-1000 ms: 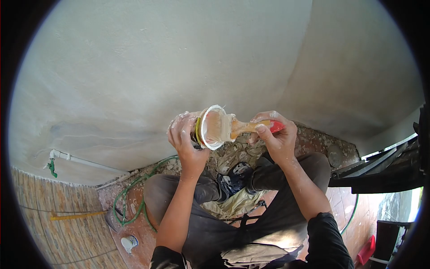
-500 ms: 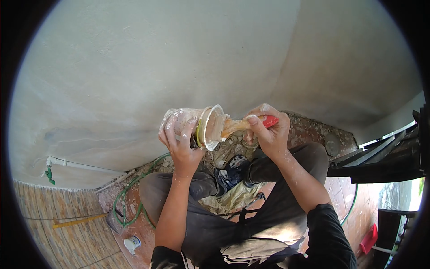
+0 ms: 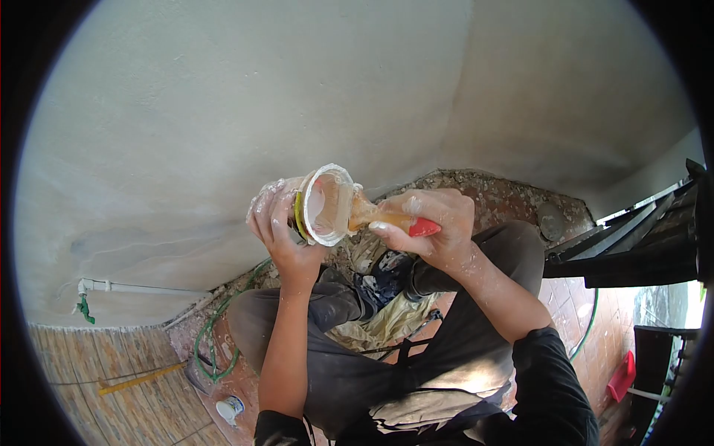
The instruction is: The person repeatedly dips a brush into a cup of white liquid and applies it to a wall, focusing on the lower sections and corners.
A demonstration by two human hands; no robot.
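- Head view: white tub [image 3: 320, 214] held tipped, mouth facing right and toward the camera; yellow band just behind its rim; pale residue inside and out.
- Left hand [image 3: 280, 229]: wrapped around the tub's outer left side, fingers spread; pale smears on the skin.
- Right hand [image 3: 440, 227]: right of the tub, clamped on the handle of a brush [image 3: 393, 219] with a red end.
- Brush bristles sit at the right side of the tub's mouth; depth inside cannot be told.
- Beyond tub: pale wall [image 3: 297, 89].
- Below tub: crumpled sheet [image 3: 398, 325] on the floor.
- Below and left of tub: green hose [image 3: 217, 377], small white cup [image 3: 230, 409].
- Far left of tub: green tap [image 3: 84, 307].
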